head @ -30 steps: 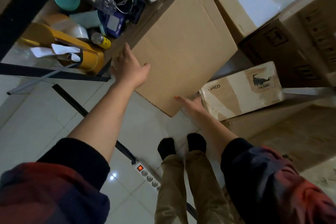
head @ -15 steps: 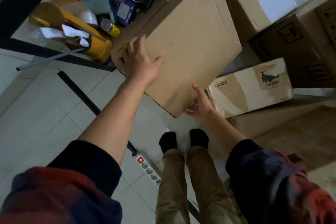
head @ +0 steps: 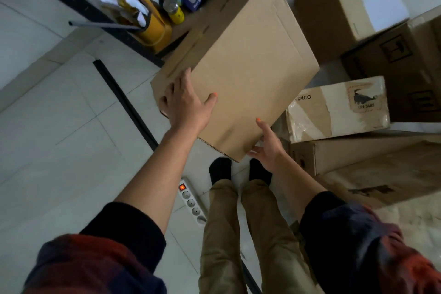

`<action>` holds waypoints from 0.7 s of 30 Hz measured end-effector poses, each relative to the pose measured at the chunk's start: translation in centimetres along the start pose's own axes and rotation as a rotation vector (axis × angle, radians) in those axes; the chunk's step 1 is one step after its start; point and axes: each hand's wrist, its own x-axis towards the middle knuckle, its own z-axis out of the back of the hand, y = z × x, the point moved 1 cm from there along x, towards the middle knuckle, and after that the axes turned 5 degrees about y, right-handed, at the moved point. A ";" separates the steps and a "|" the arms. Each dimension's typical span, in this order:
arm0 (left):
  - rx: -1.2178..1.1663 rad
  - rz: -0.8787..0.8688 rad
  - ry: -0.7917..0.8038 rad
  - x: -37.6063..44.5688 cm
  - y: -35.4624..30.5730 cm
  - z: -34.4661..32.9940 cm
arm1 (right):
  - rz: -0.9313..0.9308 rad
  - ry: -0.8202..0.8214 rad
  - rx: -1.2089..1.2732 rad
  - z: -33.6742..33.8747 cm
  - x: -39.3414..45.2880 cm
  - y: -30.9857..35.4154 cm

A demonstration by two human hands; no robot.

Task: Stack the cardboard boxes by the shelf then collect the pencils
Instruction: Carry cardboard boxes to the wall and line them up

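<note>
Nearest, a white power strip (head: 192,201) with a lit red switch lies on the tiled floor (head: 59,141) just beside the person's black-socked feet. Above them a large plain cardboard box (head: 243,64) is held tilted: the left hand (head: 188,105) grips its near-left corner, fingers curled over the edge, and the right hand (head: 268,144) cups the near-right corner, thumb up along the top. To the right sits a PICO box (head: 334,110) on a long flat carton (head: 372,164). Farther, more cartons (head: 346,2) crowd the right, and the shelf (head: 100,14) at left holds a yellow tape dispenser (head: 143,9) and clutter.
</note>
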 end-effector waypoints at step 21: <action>-0.326 0.219 0.091 -13.1 24.3 -0.5 | 0.072 -0.121 -0.432 -8.3 -4.2 -13.8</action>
